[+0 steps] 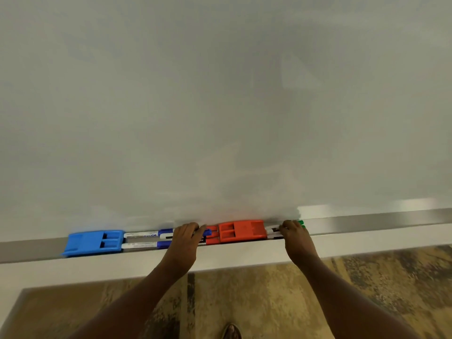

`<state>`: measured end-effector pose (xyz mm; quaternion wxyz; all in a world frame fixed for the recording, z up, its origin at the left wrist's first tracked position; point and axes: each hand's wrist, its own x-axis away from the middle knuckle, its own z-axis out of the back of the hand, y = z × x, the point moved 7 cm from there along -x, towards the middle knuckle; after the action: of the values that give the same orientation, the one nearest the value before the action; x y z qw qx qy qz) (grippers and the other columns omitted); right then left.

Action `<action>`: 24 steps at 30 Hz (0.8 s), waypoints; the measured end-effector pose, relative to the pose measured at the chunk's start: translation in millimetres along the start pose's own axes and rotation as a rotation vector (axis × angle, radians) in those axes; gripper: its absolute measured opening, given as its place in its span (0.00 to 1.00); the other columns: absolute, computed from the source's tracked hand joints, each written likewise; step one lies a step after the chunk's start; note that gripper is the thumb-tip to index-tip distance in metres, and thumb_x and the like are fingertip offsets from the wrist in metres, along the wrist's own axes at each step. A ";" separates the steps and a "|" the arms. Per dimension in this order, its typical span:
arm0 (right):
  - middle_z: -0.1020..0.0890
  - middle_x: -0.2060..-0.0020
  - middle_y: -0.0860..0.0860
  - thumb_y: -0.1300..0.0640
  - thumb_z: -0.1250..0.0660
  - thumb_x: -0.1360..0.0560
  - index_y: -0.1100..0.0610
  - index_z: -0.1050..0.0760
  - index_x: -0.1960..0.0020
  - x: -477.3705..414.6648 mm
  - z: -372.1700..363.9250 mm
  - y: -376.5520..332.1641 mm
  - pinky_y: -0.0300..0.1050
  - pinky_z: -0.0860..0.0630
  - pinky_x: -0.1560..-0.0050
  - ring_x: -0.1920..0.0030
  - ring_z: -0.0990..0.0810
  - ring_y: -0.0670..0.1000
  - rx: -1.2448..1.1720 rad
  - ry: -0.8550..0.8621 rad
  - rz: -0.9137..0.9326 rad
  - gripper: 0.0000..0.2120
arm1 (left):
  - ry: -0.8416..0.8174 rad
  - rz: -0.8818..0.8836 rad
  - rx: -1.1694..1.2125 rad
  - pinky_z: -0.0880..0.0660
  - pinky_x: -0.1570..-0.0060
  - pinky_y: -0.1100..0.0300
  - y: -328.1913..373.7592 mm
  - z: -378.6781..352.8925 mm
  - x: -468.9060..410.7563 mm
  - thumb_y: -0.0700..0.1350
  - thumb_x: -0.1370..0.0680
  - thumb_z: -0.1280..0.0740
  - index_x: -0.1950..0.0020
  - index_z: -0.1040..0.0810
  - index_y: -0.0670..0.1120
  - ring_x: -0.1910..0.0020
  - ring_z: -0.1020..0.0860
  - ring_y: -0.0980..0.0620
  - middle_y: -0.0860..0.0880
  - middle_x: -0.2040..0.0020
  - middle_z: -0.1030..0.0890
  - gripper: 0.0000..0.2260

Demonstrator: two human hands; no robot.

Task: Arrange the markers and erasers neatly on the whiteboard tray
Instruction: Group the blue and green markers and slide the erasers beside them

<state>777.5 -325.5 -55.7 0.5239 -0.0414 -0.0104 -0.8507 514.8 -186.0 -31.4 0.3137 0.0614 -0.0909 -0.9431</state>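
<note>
A blue eraser (94,242) lies at the left of the metal whiteboard tray (367,222). Right of it two blue-capped markers (144,239) lie side by side. A red eraser (241,230) sits in the middle of the row, with red marker caps (212,234) just to its left. My left hand (184,238) rests over markers between the blue-capped markers and the red caps, fingers curled on a blue-capped marker. My right hand (294,234) covers the green-capped markers (300,223) right of the red eraser, fingers closed on them.
The whiteboard (220,106) fills the view above the tray. The tray runs on bare to the right and left of the row. Below lies patterned brown carpet (269,289), with a shoe tip (231,331) at the bottom edge.
</note>
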 end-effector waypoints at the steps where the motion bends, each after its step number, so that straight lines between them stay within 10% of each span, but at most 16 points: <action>1: 0.20 0.47 0.58 0.70 0.40 0.27 0.62 0.21 0.43 0.4 0.3 0.8 0.52 0.24 0.46 0.45 0.24 0.59 0.011 -0.006 -0.022 0.16 | 0.002 0.003 -0.007 0.21 0.59 0.48 -4.0 0.2 2.0 0.31 0.49 0.20 0.46 0.20 0.41 0.58 0.19 0.42 0.41 0.56 0.18 0.32; 24: 0.19 0.60 0.58 0.72 0.36 0.33 0.62 0.21 0.58 5.9 2.0 -29.6 0.50 0.27 0.62 0.58 0.22 0.61 -0.053 0.035 -0.211 0.09 | 0.051 0.006 -0.023 0.22 0.57 0.47 -59.7 7.7 18.9 0.28 0.45 0.22 0.49 0.19 0.39 0.61 0.20 0.42 0.41 0.60 0.18 0.26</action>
<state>748.6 -317.2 -52.5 0.4305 -0.0391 0.0167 -0.9016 463.8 -149.4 -37.5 0.3195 0.0817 -0.0723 -0.9413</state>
